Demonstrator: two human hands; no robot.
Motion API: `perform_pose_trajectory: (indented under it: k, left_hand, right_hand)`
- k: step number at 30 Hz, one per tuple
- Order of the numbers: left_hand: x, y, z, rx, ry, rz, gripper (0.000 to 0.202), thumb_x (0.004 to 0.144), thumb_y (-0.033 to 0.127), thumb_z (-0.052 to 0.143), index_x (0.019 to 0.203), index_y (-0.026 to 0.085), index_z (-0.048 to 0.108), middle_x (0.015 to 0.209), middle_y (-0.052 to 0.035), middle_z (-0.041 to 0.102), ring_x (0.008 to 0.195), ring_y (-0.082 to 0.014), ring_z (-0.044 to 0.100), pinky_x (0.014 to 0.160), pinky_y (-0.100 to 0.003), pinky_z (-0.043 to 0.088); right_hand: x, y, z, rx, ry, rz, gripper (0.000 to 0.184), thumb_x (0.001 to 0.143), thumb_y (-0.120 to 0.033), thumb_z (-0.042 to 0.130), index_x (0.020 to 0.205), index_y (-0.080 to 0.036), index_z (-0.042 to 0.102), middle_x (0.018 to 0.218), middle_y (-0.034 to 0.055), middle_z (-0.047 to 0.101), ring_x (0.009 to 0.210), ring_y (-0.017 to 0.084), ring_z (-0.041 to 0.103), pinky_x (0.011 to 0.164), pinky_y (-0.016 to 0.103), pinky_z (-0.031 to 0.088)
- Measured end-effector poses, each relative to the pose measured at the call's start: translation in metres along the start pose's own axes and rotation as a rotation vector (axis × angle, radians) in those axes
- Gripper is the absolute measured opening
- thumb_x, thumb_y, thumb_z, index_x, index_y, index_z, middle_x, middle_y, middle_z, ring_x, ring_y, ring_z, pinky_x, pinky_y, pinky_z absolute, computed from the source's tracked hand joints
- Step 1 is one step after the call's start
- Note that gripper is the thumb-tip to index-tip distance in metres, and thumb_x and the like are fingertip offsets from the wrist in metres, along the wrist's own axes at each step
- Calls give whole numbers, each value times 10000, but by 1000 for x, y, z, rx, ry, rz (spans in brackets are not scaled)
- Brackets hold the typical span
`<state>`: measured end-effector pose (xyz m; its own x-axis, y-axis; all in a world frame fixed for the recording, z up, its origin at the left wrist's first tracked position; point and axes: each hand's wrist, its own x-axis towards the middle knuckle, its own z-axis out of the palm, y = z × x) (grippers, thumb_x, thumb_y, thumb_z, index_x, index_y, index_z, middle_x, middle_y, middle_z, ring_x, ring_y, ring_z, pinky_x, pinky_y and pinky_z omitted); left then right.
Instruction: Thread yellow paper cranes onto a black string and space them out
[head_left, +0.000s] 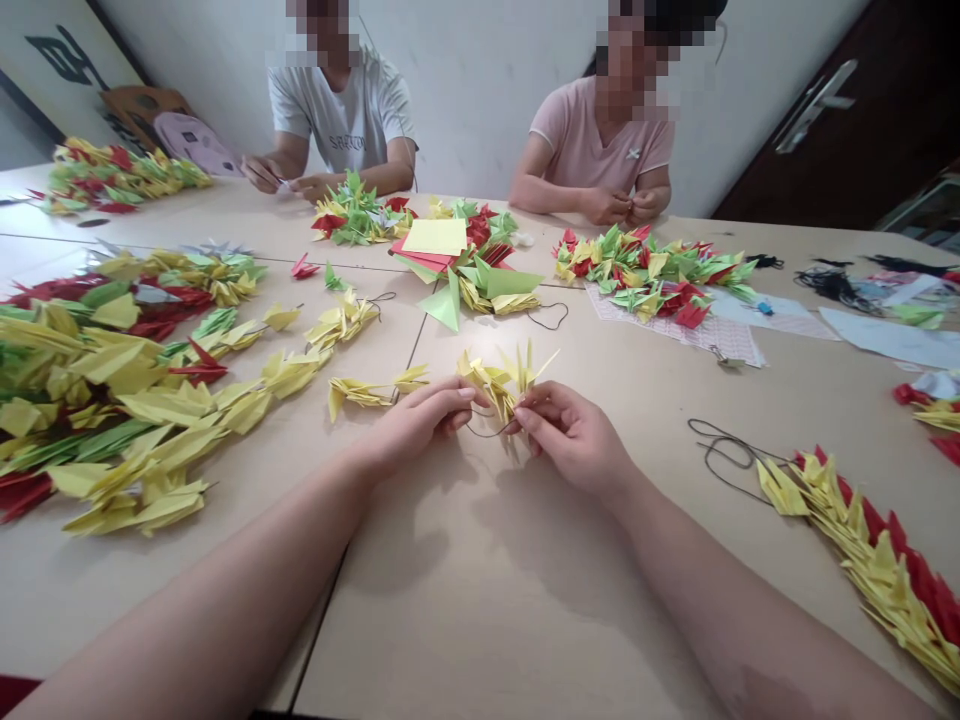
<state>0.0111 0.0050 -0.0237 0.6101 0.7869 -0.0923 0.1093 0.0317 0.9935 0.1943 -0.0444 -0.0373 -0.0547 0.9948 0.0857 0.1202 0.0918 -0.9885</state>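
Note:
A bunch of folded yellow paper cranes (491, 382) is between my two hands, a little above the table. My left hand (439, 408) is closed at the bunch's left side, its curled fingers on a thin dark cord (487, 434). From there the cord sags in a short loop toward my right hand (566, 432), which pinches the bunch from the right with thumb and index finger. Several pointed crane tips stand up above my right fingers. Just left of my left hand lies a short row of yellow cranes (361, 392). My fingertips partly hide what they grip.
Strings of yellow, green and red cranes (172, 400) cover the left side. A yellow-and-red string (877, 550) lies at right. Paper squares (435, 237) and a mixed pile (660, 265) sit farther back. Two people (341, 120) work across the table (420, 620).

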Motion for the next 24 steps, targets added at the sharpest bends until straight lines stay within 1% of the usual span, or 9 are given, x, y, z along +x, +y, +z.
perform_pose_trajectory:
  k: [3, 6, 8, 12, 15, 18, 21, 24]
  left_hand:
    - [0, 3, -2, 45, 64, -41, 156, 751, 298, 500, 833, 181, 565, 617, 40, 413, 556, -81, 359, 522, -202, 277]
    - [-1, 6, -2, 149, 102, -64, 141, 734, 306, 536, 798, 181, 555, 629, 43, 449, 511, -70, 340, 479, -199, 250]
    - [-1, 6, -2, 211, 85, -72, 166, 739, 337, 540, 773, 175, 549, 615, 44, 444, 501, -66, 335, 469, -197, 245]
    - [-3, 6, -1, 246, 13, -93, 204, 752, 380, 537, 794, 181, 557, 568, 56, 375, 497, -67, 313, 458, -192, 227]
    - [-4, 6, 0, 170, -33, -70, 189, 757, 359, 547, 836, 187, 555, 611, 48, 418, 526, -71, 351, 483, -194, 260]
    - [-3, 7, 0, 36, -62, -41, 163, 747, 303, 575, 856, 183, 558, 686, 27, 489, 592, -81, 424, 542, -203, 318]
    - [-2, 7, -1, -113, -37, 26, 127, 729, 238, 609, 833, 171, 580, 735, 12, 536, 663, -85, 472, 620, -206, 357]
    - [-1, 6, -5, -283, 10, 106, 102, 719, 193, 621, 816, 172, 597, 739, 12, 556, 692, -79, 496, 677, -201, 372]
  right_hand:
    - [3, -1, -2, 113, 96, 50, 191, 701, -341, 600, 745, -191, 490, 683, -3, 585, 614, 116, 570, 458, 201, 385]
    - [5, -2, -4, 173, 185, 96, 205, 661, -338, 632, 716, -181, 512, 705, -11, 590, 499, 58, 476, 466, 200, 381]
    - [6, -1, -5, 210, 222, 135, 197, 644, -323, 644, 702, -177, 523, 710, -14, 598, 474, 42, 442, 460, 192, 364]
    - [8, 0, -7, 274, 256, 172, 173, 630, -292, 651, 690, -174, 540, 700, -13, 610, 487, 44, 450, 451, 179, 339]
    - [9, 1, -8, 307, 264, 160, 160, 637, -284, 644, 697, -176, 542, 701, -16, 616, 487, 46, 454, 452, 180, 336]
    - [8, 0, -8, 314, 249, 141, 157, 643, -280, 637, 702, -177, 535, 691, -18, 613, 489, 47, 452, 457, 180, 340]
    - [7, -2, -6, 290, 218, 140, 159, 648, -280, 631, 692, -175, 519, 659, -22, 602, 477, 46, 438, 467, 186, 352]
    - [6, -3, -5, 230, 170, 131, 167, 649, -290, 626, 684, -175, 510, 600, -24, 583, 462, 54, 423, 462, 199, 350]
